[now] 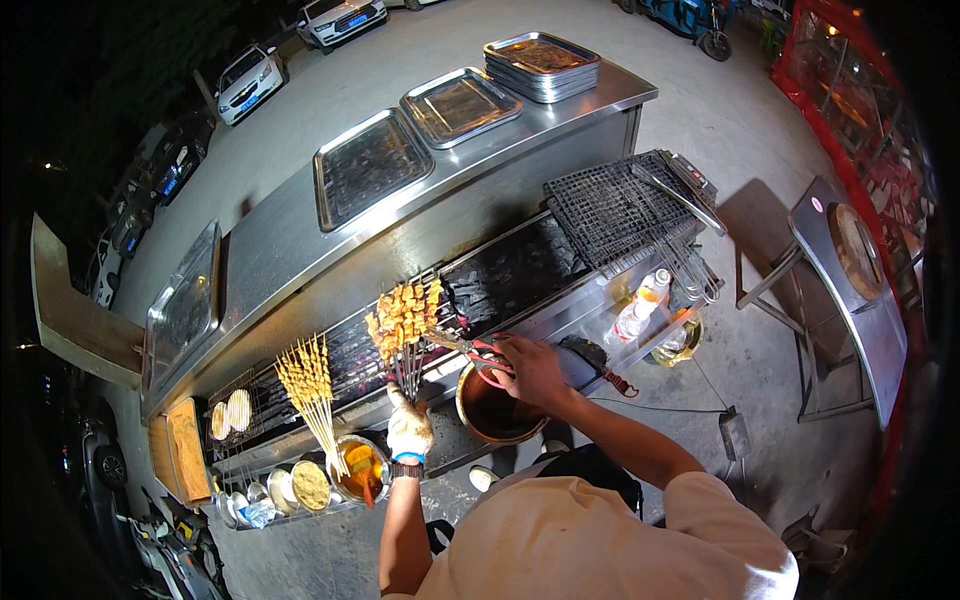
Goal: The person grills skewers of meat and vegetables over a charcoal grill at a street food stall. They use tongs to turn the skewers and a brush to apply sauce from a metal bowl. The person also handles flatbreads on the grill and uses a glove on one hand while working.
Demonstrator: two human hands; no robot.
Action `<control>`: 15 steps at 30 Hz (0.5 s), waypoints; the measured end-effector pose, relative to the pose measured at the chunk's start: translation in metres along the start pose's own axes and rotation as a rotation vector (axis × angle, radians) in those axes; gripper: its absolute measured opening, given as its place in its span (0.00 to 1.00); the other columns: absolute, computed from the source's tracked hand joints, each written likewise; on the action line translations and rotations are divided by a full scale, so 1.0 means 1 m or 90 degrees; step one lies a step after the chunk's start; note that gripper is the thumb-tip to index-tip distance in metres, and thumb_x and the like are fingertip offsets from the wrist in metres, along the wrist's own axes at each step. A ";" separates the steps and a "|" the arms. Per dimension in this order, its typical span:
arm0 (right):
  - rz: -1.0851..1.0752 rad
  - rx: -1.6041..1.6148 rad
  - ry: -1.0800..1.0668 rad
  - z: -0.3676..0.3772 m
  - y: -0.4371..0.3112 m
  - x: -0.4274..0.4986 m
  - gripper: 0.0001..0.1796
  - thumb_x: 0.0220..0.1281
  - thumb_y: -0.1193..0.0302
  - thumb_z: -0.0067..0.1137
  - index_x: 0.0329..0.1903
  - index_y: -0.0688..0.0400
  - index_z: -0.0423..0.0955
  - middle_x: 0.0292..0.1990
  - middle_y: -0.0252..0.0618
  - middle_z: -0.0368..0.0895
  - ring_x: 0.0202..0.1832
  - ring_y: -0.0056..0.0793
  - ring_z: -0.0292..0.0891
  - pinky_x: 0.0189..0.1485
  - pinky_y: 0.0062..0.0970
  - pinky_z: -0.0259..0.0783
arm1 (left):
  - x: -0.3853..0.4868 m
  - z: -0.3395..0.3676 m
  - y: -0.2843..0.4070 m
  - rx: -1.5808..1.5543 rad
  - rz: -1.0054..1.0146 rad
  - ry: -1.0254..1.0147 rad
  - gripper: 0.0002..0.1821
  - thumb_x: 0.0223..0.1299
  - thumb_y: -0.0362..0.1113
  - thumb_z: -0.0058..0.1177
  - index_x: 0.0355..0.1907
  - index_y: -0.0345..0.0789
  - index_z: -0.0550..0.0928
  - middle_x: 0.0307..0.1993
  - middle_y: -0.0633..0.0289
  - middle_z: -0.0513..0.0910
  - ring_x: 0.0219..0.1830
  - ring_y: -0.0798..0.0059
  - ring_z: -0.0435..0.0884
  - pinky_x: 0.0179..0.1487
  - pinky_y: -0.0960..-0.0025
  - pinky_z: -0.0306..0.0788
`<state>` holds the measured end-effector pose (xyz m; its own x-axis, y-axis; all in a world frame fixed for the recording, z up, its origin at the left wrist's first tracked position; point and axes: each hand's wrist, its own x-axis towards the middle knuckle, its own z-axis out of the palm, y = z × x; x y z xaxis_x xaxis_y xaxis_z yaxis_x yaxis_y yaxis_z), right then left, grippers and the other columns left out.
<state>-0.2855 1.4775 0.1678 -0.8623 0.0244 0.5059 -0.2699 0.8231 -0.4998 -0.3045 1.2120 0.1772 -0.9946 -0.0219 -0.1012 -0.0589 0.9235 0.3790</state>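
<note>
My left hand [409, 427], in a light work glove, grips the lower ends of several metal skewers [407, 375]. Their chunks of meat [401, 315] lie bunched over the charcoal grill [352, 352]. In my bare right hand [531, 369] is a pair of red-handled scissors [480, 354], the blades reaching to the right side of the meat. Left of my gloved hand, a fan of thin meat skewers on pale sticks [306, 375] rests across the grill. Two round pale pieces [232, 414] sit in a wire grill basket [255, 431] at the far left end.
Along the near ledge stand a bowl of orange sauce with a brush [362, 463] and a bowl of yellowish powder [310, 484]. A large round pot [469, 412] is below my right hand. Wire racks [619, 206], bottles [637, 304] and metal trays [373, 169] lie farther off.
</note>
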 end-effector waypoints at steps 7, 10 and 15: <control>0.033 0.017 -0.028 0.019 0.010 -0.001 0.23 0.53 0.66 0.68 0.54 0.54 0.77 0.45 0.38 0.81 0.36 0.41 0.82 0.34 0.37 0.76 | -0.001 0.004 0.000 0.017 -0.016 0.014 0.44 0.65 0.44 0.53 0.76 0.29 0.48 0.33 0.39 0.84 0.36 0.41 0.83 0.40 0.48 0.74; 0.152 0.108 0.003 0.012 0.009 -0.003 0.21 0.56 0.65 0.66 0.53 0.54 0.79 0.44 0.41 0.83 0.40 0.45 0.82 0.39 0.39 0.78 | -0.003 0.010 0.005 0.008 -0.040 0.014 0.47 0.64 0.44 0.55 0.77 0.31 0.44 0.33 0.40 0.84 0.34 0.42 0.83 0.38 0.49 0.75; 0.269 0.059 -0.071 -0.019 0.001 0.009 0.23 0.56 0.64 0.68 0.54 0.57 0.78 0.45 0.44 0.83 0.47 0.47 0.81 0.50 0.38 0.76 | -0.013 0.020 0.000 -0.088 -0.031 0.097 0.56 0.57 0.51 0.67 0.77 0.30 0.47 0.34 0.41 0.84 0.28 0.51 0.84 0.31 0.57 0.75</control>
<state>-0.2854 1.4894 0.1849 -0.9448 0.2818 0.1673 0.0829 0.6993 -0.7101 -0.2901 1.2199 0.1601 -0.9911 -0.1325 0.0133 -0.1080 0.8585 0.5013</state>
